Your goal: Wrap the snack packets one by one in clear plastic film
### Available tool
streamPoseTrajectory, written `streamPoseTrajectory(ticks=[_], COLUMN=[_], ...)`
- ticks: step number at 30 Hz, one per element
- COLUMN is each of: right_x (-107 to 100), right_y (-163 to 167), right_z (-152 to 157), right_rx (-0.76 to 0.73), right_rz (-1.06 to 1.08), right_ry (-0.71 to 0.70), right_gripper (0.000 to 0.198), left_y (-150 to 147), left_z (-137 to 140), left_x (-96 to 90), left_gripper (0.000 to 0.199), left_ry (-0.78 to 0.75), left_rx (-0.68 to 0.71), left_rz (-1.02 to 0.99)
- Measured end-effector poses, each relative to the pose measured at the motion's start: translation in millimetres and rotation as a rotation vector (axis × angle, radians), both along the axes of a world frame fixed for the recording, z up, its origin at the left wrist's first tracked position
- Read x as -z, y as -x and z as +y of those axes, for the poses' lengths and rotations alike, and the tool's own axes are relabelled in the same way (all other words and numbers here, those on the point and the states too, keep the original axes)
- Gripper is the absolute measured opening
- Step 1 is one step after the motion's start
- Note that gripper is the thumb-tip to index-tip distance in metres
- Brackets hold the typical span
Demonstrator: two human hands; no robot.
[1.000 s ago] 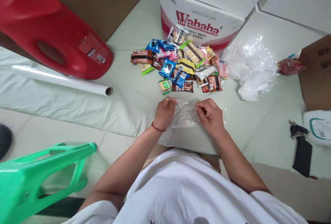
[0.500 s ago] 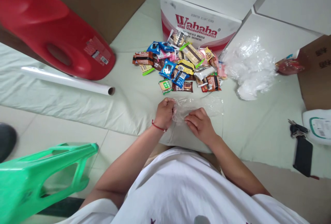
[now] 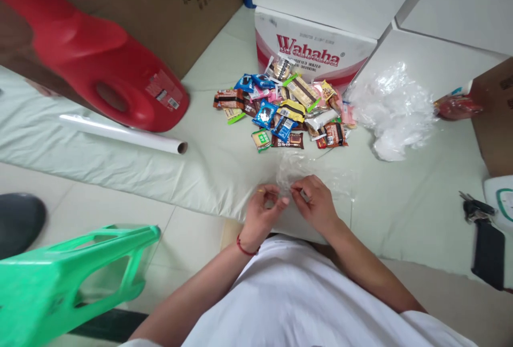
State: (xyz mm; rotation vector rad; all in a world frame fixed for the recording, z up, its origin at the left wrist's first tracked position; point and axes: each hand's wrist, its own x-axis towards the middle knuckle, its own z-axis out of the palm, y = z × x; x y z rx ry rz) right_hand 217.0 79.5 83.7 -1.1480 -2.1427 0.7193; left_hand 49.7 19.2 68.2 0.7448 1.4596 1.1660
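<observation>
The left hand (image 3: 262, 212) has opened its fingers and seems off the clear bag (image 3: 334, 178), on the near side of the snacks (image 3: 292, 109); the right hand (image 3: 317, 203) alone (narrowly pinching) keeps it.

The right fingers (image 3: 313, 182) cover the near edge of the clear plastic bag (image 3: 331, 178); its film is too faint to tell whether the left fingers (image 3: 271, 190) touch it. Beyond the fingers, heaped snack packets (image 3: 292, 110) hide the Wahaha carton's (image 3: 316, 42) lower front, their small print illegible. Picture edges crop the green stool (image 3: 36, 277) left of the fingers, the red jug (image 3: 132, 69) farther forward-left, and the white container (image 3: 499, 197) far right.
</observation>
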Motion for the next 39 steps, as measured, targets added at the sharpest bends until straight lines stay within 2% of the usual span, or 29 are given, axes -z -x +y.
streamPoseTrajectory(ticks=[4, 9, 12, 16, 19, 22, 25, 29, 32, 36, 39], right_x=[-7.9, -26.5, -38.5, -46.7, -42.6, -31.0, -16.6, -0.7, 6.7, 7.8, -0.2], right_y=[4.0, -8.8, -19.5, -30.5, -38.4, -47.7, -56.8, -63.7, -64.5, -68.5, -83.1], right_z=[-1.1, 9.8, 16.0, 17.8, 17.7, 20.4, 27.5, 41.9, 53.8, 64.7, 66.2], right_rx=[0.010, 0.036, 0.053, 0.203, 0.304, 0.348, 0.389, 0.439, 0.471, 0.543, 0.522], right_rz=[0.082, 0.307, 0.446, 0.661, 0.790, 0.858, 0.862, 0.750, 0.656, 0.512, 0.457], right_ry=[0.172, 0.647, 0.793, 1.034, 1.131, 1.177, 1.205, 1.129, 1.028, 0.886, 0.910], right_gripper=[0.013, 0.026, 0.030, 0.029, 0.027, 0.025, 0.027, 0.035, 0.042, 0.042, 0.039], left_y=[-3.2, 10.3, 21.4, 34.6, 43.2, 49.0, 52.6, 58.9, 63.0, 63.9, 65.3], left_z=[4.3, 8.9, 9.9, 14.1, 19.4, 28.8, 43.8, 68.2, 86.5, 104.0, 103.6], left_x=[-1.8, -5.3, -9.4, -15.8, -17.2, -11.7, 0.1, 12.3, 12.8, 9.7, 9.6], left_gripper=[0.036, 0.031, 0.024, 0.021, 0.023, 0.029, 0.027, 0.010, 0.007, 0.009, 0.012], left_ry=[0.029, 0.022, 0.018, 0.096, 0.099, 0.080, 0.045, -0.043, -0.093, -0.047, -0.063], left_rx=[0.020, 0.084, 0.050, -0.031, -0.082, -0.138, -0.195, -0.146, -0.080, 0.017, 0.108], left_rz=[-0.142, -0.280, -0.431, -0.665, -0.674, -0.531, -0.249, 0.363, 0.763, 0.934, 0.915])
